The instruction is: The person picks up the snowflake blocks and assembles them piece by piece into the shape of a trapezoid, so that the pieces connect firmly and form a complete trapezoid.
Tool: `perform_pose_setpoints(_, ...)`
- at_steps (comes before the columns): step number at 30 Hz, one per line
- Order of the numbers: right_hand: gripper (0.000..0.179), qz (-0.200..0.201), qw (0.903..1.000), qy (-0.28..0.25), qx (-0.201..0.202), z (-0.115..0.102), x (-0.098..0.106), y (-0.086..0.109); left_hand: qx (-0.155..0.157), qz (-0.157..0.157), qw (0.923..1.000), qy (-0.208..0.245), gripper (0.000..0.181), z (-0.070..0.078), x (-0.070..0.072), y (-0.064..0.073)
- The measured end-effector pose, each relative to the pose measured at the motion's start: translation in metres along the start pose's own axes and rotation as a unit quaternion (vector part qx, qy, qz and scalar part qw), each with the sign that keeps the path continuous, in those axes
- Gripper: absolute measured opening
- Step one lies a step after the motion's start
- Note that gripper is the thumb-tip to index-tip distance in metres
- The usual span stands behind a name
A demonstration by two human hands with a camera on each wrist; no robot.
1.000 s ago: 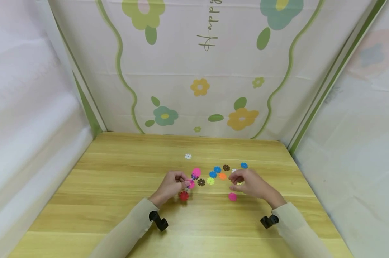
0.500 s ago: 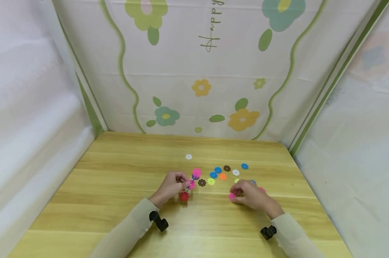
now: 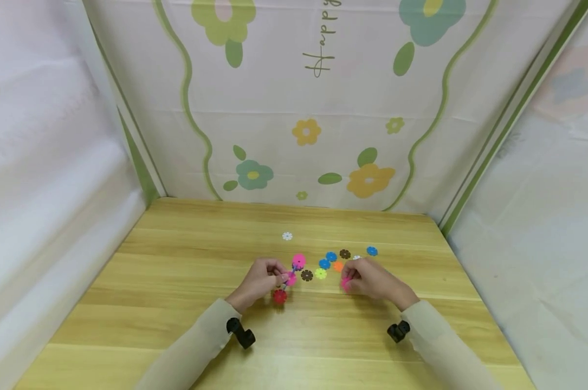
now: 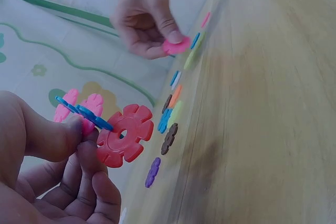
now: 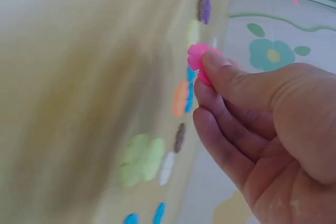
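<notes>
My left hand (image 3: 259, 283) pinches a chain of joined plastic flower discs between thumb and fingers. In the left wrist view the chain shows a red notched disc (image 4: 126, 136) at the near end, blue discs (image 4: 89, 116) set crosswise, and pink discs (image 4: 66, 105) farther along. My right hand (image 3: 375, 279) pinches a single pink flower disc (image 5: 198, 59) by its edge, raised over the table to the right of the chain. Thumb and fingertips cover part of that disc.
Loose flower discs lie on the wooden table (image 3: 176, 336) between and beyond the hands: brown (image 3: 307, 275), yellow-green (image 3: 321, 273), blue (image 3: 331, 257), orange (image 3: 338, 266) and purple (image 4: 153, 172). A white disc (image 3: 287, 236) lies farther back. Patterned cloth walls (image 3: 254, 108) enclose the table.
My right hand has come down to the pink disc on the table, taken it between thumb and fingers and lifted it up and slightly left. The left hand holds its chain in place.
</notes>
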State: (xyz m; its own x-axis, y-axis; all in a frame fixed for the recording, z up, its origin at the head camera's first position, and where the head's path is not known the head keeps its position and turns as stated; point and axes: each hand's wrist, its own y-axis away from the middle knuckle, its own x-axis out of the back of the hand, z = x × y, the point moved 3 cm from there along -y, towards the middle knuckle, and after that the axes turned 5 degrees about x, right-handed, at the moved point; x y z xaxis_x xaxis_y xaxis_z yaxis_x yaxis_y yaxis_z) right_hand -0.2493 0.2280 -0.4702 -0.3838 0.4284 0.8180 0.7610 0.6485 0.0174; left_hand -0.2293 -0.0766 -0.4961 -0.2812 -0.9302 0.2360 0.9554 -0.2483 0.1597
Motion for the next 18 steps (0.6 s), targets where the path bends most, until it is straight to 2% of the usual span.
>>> perform_pose_setpoints(9, 0.008, 0.04, 0.9977, -0.021, 0.051, -0.024, 0.021, -0.038, -0.005, -0.006, 0.9999, 0.009, 0.005, 0.004, -0.001, 0.001)
perform_pose_setpoints(13, 0.006, 0.049, 0.9967, -0.021, 0.061, -0.034, 0.025, -0.052, -0.004, -0.008, 0.9999, 0.007, 0.005, 0.004, -0.001, 0.0)
perform_pose_setpoints(18, 0.005, 0.064, 0.9932, -0.055, 0.08, -0.041, 0.024, -0.066, 0.0, -0.011, 0.9999, 0.005, 0.006, 0.004, -0.001, 0.0)
